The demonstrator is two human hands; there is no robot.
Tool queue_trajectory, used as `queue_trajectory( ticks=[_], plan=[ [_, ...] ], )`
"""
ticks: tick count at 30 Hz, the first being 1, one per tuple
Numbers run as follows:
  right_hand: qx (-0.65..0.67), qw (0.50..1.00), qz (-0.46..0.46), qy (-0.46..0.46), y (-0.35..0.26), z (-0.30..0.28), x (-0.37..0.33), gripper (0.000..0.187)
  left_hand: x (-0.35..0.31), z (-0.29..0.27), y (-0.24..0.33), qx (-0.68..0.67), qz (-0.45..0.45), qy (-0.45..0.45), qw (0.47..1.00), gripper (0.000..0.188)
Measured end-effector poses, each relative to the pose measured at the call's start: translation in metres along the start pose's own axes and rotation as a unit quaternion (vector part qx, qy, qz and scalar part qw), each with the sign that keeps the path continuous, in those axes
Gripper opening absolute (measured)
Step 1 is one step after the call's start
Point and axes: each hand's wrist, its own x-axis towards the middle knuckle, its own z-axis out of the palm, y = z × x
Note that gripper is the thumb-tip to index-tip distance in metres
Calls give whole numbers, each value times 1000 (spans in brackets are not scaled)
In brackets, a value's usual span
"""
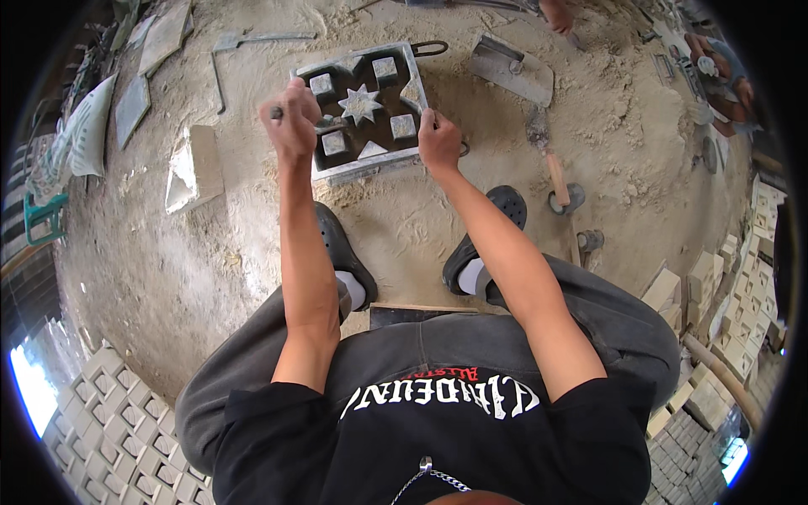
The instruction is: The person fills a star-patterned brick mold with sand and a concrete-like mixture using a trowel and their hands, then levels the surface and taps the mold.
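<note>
A square grey metal mould lies on the sandy ground in front of my feet. Inside its frame stand several square blocks around a central eight-pointed star. My left hand, slightly blurred, is closed at the mould's left side. From its fist pokes the dark round end of a rod or handle; the rest of that tool is mostly hidden. At the right side, my right hand has its fingers closed on the mould's edge. A metal loop handle sticks out at the mould's far right corner.
Right of the mould lie a flat metal blade, a trowel with a wooden handle, and loose sand. Left is a pale block. Patterned blocks are stacked lower left. Another person's hand shows at the top.
</note>
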Motion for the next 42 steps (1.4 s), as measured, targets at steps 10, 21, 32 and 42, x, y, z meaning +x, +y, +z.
queue_trajectory(
  ticks=[10, 21, 32, 42],
  plan=[
    [-240, 918, -22, -314, -13, -63, 55, 60, -8, -1, -53, 32, -80, 49, 995, 49],
    [-580, 770, -171, -201, -62, -353, 204, 38, 5, -6, -47, 27, -122, 29, 992, 45],
    [-459, 849, 36, -259, 124, -292, 44, 66, 3, -8, -53, 27, -131, 52, 990, 42],
    [-296, 947, 42, -116, 201, -243, 31, 60, 5, 3, -22, 11, -95, 74, 993, 45]
  ],
)
